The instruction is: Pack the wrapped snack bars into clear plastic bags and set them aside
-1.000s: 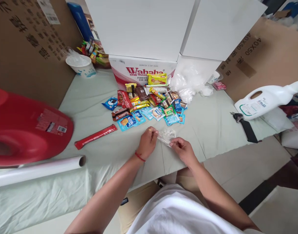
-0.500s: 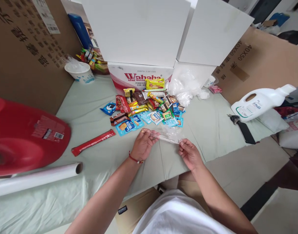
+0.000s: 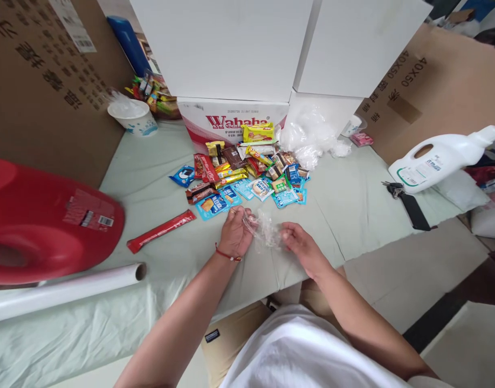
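Note:
A thin clear plastic bag (image 3: 267, 230), crumpled, stretches between my two hands over the near edge of the table. My left hand (image 3: 236, 233), with a red string bracelet at the wrist, pinches its left side. Closed on the right side of the film is my right hand (image 3: 301, 243), its fingers bent toward the plastic. Just beyond them lies a pile of wrapped snacks (image 3: 234, 157), with blue biscuit packets (image 3: 212, 205) along its front. A long red stick packet (image 3: 162, 231) rests on the cloth left of my left hand.
A large red jug (image 3: 49, 226) and a white roll (image 3: 69, 288) occupy the left. Behind the pile stand a Wahaha carton (image 3: 194, 121) and clear plastic bags (image 3: 312, 134). A paper tub (image 3: 134, 118) sits back left. To the right are a white detergent bottle (image 3: 429, 161) and keys (image 3: 393, 188).
The bag was pulled taut in a narrow strip and is now bunched up. My right hand has moved left, closer to my left hand. The view has shifted slightly.

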`<control>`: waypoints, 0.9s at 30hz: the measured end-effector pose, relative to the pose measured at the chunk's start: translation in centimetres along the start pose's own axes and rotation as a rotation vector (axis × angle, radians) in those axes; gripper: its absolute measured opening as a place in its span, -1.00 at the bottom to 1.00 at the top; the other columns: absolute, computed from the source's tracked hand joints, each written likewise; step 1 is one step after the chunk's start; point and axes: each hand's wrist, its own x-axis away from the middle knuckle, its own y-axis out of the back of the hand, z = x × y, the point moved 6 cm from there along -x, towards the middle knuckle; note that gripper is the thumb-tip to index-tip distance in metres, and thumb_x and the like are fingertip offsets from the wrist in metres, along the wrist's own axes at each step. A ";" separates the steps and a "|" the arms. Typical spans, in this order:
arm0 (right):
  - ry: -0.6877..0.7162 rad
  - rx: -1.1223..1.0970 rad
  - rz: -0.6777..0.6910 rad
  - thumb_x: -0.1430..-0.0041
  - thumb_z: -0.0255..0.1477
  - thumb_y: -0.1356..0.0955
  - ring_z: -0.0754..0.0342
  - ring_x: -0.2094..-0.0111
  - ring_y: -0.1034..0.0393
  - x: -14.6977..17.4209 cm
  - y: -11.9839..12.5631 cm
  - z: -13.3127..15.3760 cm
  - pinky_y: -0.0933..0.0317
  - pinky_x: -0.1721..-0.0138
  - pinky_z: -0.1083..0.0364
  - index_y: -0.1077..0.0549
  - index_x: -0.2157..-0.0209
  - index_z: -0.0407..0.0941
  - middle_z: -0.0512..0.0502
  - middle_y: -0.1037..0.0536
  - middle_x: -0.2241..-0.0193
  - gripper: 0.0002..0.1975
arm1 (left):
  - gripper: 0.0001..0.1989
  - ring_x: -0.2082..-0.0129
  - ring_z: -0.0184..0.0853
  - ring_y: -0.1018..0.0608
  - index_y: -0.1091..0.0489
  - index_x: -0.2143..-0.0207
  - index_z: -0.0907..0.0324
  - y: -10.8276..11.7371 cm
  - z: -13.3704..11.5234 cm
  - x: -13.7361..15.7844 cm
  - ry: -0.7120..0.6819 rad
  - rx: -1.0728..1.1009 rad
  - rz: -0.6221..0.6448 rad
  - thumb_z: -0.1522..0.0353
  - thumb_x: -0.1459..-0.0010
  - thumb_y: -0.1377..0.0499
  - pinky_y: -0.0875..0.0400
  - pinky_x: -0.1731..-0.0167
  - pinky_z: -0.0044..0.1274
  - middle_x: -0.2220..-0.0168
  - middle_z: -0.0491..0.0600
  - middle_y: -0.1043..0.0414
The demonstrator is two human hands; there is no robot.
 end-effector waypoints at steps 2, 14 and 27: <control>-0.052 0.030 0.043 0.06 -0.06 -0.59 0.06 0.28 -0.34 -0.3 -1.0 -0.7 -0.21 0.33 0.10 -0.51 0.03 -0.02 -0.05 -0.55 0.23 -0.40 | -0.65 0.52 -0.47 -0.38 -0.22 0.32 0.07 0.2 -0.2 0.2 -0.028 -0.054 -0.030 0.25 -0.15 -0.39 -0.28 0.58 -0.64 0.36 -0.18 -0.36; 0.054 0.110 0.100 0.09 -0.16 -0.59 0.14 0.42 -0.23 0.6 -4.5 0.0 -0.12 0.41 0.15 -0.56 0.34 -0.06 0.05 -0.46 0.47 -0.65 | -0.58 0.46 -0.41 -0.46 -0.22 0.23 0.04 0.2 -0.9 1.0 -0.249 -0.221 -0.152 -0.08 -0.22 -0.20 -0.35 0.46 -0.55 0.35 -0.15 -0.38; -0.090 -0.321 0.037 0.19 -0.24 -0.65 0.30 0.61 -0.07 -0.6 -1.8 1.3 0.12 0.63 0.24 -0.42 0.38 -0.10 0.07 -0.49 0.48 -0.54 | -0.65 0.47 -0.42 -0.41 -0.41 0.42 0.16 -1.3 0.8 1.6 -0.137 -0.629 0.153 0.12 -0.03 -0.40 -0.33 0.38 -0.55 0.50 -0.16 -0.40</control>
